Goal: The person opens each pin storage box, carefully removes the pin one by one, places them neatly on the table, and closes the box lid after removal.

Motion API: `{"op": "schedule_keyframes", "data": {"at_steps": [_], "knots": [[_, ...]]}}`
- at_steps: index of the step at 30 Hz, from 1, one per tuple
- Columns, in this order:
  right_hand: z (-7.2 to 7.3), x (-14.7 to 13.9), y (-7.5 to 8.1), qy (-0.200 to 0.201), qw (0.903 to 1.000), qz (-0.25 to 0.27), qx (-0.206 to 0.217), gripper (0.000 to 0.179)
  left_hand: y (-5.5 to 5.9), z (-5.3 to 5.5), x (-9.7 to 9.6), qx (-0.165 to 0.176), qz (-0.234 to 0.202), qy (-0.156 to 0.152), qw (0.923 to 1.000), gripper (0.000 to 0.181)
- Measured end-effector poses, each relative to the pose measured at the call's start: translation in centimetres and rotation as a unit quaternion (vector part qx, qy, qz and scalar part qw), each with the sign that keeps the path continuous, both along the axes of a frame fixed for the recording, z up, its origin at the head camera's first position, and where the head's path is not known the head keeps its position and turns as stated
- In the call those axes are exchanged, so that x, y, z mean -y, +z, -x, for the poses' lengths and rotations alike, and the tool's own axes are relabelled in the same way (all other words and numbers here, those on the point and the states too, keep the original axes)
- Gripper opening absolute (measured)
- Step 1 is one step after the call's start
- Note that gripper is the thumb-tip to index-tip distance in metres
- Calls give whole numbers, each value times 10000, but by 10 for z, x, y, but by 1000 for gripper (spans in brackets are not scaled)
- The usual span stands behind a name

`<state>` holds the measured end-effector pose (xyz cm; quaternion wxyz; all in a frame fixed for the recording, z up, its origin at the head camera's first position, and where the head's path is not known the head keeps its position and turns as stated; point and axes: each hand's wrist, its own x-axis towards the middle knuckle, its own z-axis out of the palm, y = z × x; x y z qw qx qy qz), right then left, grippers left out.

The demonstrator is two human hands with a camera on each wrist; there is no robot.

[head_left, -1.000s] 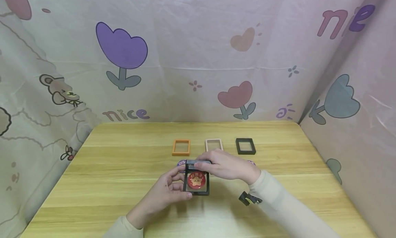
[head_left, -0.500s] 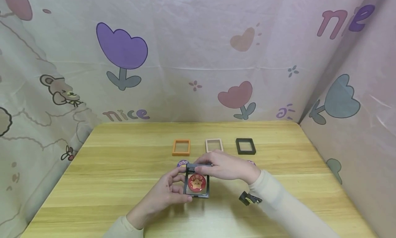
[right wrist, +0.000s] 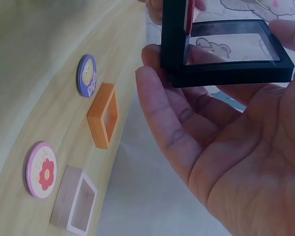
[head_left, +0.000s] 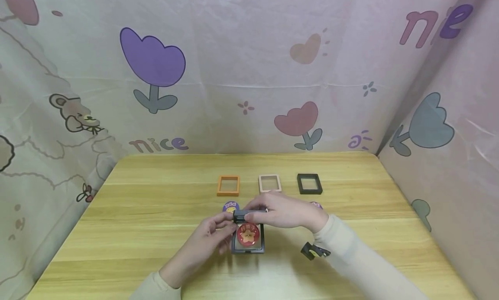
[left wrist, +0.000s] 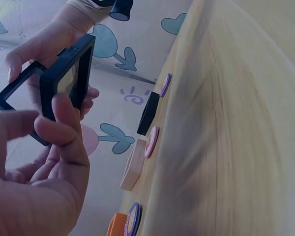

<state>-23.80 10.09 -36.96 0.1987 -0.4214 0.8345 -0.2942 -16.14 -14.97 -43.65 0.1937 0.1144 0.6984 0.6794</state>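
A black hinged display frame point(head_left: 248, 250) with clear film stands partly unfolded, raised off the table. A red round badge point(head_left: 248, 235) with a star face sits against the film of its lower half. My right hand point(head_left: 282, 211) grips the upper half, thumb on the near side; in the right wrist view its thumb and fingers span that half. The left hand point(head_left: 210, 237) pinches the left edge near the fold, fingers bent, as the left wrist view shows. Behind the hands lies a purple-blue badge point(head_left: 231, 207), partly covered.
At the back of the wooden table point(head_left: 163, 230) lie an orange frame point(head_left: 220, 186), a pale pink frame point(head_left: 270, 177) and a black frame point(head_left: 309, 192). A flower badge point(right wrist: 41, 169) lies before the pink one. Another purple badge point(head_left: 316, 204) peeks past the right wrist.
The left thumb has moved from the display frame's lower left corner up to its left edge near the fold. The frame has tipped and come slightly nearer; the right hand keeps its grip.
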Motion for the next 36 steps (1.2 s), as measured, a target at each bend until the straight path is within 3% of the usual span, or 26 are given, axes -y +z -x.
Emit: {"op": "schedule_keyframes", "data": {"at_steps": [7,14,20,31,36], "knots": [[1,6,0,183,9997,72,128,42,-2,0,-2,-258,134,249,9993,34],[0,10,1,-1,9998,66,206,40,-1,1,-1,-338,188,495,9980,27],[0,12,4,-271,9984,113,475,33,-4,4,2,-520,117,532,9972,28],[2,15,11,-288,9981,362,406,34,-8,8,7,-958,-179,608,9934,20],[1,15,13,-309,9978,502,310,34,-8,8,8,-945,-208,671,9930,22]]}}
